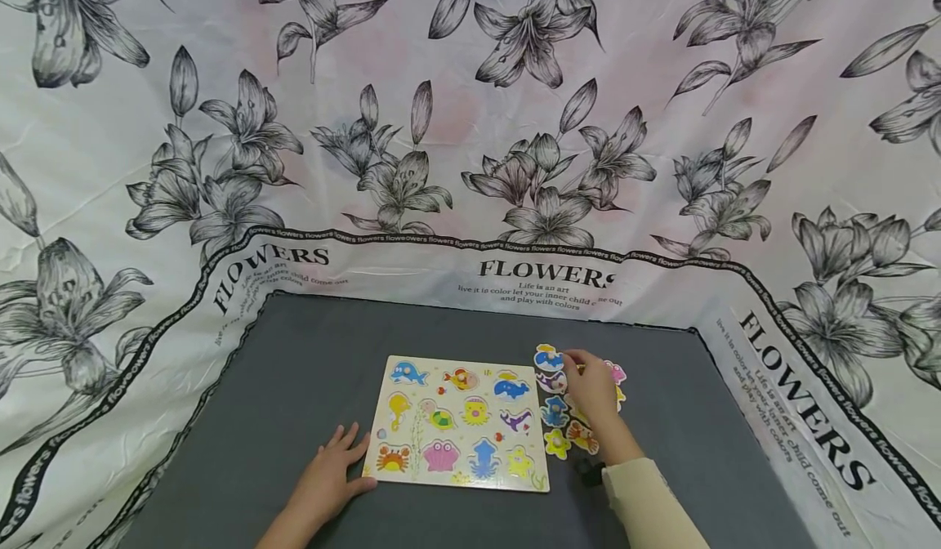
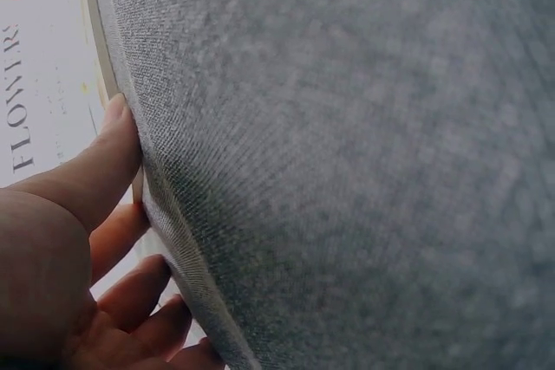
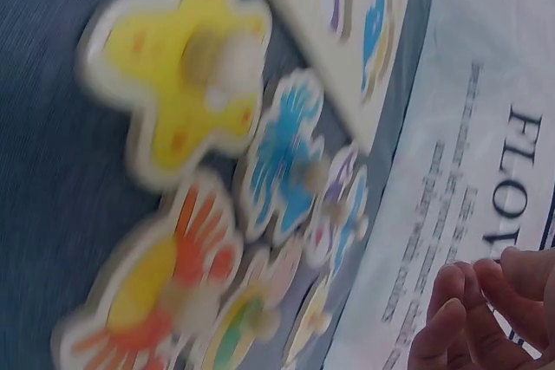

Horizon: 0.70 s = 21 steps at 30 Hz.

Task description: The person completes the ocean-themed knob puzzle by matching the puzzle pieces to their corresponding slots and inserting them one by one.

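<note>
A pale wooden puzzle board [image 1: 456,418] printed with sea animals lies on the grey table. My left hand [image 1: 329,475] is at its lower left corner, fingers spread and thumb touching the edge; the left wrist view shows the thumb [image 2: 108,145] on that edge. My right hand [image 1: 594,386] is over loose knobbed pieces right of the board, its fingertips beside a blue whale piece [image 1: 548,359]. In the right wrist view its fingers are loosely bent, with nothing visible between them. Around it lie a yellow star piece [image 3: 173,67], an orange crab piece [image 3: 156,292] and a blue piece [image 3: 282,158].
A purple whale piece [image 1: 551,381] lies below the blue one. Pink and yellow pieces [image 1: 617,372] are partly hidden behind my right hand. A small dark object [image 1: 590,473] sits by the right sleeve. Floral cloth [image 1: 470,165] rises behind the grey table [image 1: 309,369].
</note>
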Available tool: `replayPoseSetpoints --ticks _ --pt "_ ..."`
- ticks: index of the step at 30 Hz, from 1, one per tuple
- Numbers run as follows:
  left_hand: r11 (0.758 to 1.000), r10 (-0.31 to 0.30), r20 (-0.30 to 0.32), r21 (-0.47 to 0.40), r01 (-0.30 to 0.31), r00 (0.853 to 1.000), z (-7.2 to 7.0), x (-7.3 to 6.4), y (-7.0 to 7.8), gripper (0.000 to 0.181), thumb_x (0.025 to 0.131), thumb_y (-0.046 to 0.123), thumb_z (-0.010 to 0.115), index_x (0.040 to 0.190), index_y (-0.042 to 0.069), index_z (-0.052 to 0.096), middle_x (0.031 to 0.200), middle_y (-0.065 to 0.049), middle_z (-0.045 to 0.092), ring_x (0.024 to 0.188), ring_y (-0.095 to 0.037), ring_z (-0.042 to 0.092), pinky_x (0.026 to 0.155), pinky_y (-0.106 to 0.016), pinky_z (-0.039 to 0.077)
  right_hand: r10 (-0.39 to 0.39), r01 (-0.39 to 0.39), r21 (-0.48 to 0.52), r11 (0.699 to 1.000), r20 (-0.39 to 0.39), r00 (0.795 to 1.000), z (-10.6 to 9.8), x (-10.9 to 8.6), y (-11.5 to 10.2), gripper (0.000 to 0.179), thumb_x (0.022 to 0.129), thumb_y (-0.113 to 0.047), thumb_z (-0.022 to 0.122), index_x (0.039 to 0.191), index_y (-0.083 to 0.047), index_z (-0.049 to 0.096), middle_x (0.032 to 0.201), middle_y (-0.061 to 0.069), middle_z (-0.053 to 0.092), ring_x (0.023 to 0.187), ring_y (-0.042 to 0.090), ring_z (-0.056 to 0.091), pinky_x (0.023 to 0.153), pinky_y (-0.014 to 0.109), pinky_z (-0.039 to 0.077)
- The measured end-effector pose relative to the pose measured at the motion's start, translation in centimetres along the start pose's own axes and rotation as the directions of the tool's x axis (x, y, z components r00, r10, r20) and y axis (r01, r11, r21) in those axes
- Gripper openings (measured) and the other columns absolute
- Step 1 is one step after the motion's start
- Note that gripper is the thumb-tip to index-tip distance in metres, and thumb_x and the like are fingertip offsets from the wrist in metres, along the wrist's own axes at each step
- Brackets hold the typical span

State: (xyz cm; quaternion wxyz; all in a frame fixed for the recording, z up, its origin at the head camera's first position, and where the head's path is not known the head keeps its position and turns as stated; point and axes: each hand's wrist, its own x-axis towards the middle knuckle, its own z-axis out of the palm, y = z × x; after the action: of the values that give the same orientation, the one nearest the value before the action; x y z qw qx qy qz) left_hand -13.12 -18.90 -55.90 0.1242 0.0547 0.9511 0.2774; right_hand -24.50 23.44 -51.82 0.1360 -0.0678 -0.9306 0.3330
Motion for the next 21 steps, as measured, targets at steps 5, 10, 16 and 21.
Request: replayPoseSetpoints --ticks 5,10,16,21 --pt "1.000 -0.013 -0.001 -0.014 0.013 1.000 0.0 0.0 -0.3 0.080 0.076 0.037 0.086 0.143 0.004 0.057 0.156 -0.025 0.040 0.147 -0.049 0.029 0.112 -0.071 0.031 0.032 -0.032 -0.022 0.999 0.033 0.999 0.0 0.9 1.1 0.025 0.101 -0.020 0.064 0.117 -0.003 0.073 0.108 0.017 0.073 0.091 0.030 0.069 0.075 0.045 0.059" --pt "1.000 -0.016 -0.007 -0.019 0.016 1.000 -0.2 0.2 -0.7 0.080 0.076 0.037 0.086 0.143 0.005 0.057 0.157 -0.024 0.040 0.148 -0.049 0.027 0.112 -0.072 0.030 0.045 -0.041 -0.027 0.999 0.133 0.990 1.3 2.9 1.4 0.024 0.098 -0.016 0.068 0.118 -0.003 0.073 0.113 0.016 0.072 0.095 0.029 0.068 0.082 0.045 0.060" --pt "1.000 -0.001 -0.001 -0.021 0.001 1.000 -0.5 0.4 -0.7 0.081 0.076 0.039 0.085 0.144 0.006 0.057 0.157 -0.024 0.040 0.148 -0.049 0.028 0.113 -0.071 0.030 0.133 -0.129 -0.032 0.991 0.246 0.960 2.5 4.6 1.3 0.027 0.099 -0.013 0.066 0.124 -0.005 0.070 0.127 0.016 0.066 0.111 0.032 0.062 0.100 0.052 0.053" --pt "0.999 0.001 0.014 -0.032 -0.001 1.000 -0.7 0.2 -0.4 0.081 0.076 0.038 0.085 0.144 0.006 0.057 0.157 -0.025 0.040 0.148 -0.049 0.028 0.113 -0.071 0.031 0.183 -0.164 -0.087 0.983 0.313 0.932 3.0 5.2 1.1 0.028 0.101 -0.012 0.063 0.127 -0.008 0.069 0.133 0.017 0.062 0.120 0.034 0.059 0.106 0.056 0.049"
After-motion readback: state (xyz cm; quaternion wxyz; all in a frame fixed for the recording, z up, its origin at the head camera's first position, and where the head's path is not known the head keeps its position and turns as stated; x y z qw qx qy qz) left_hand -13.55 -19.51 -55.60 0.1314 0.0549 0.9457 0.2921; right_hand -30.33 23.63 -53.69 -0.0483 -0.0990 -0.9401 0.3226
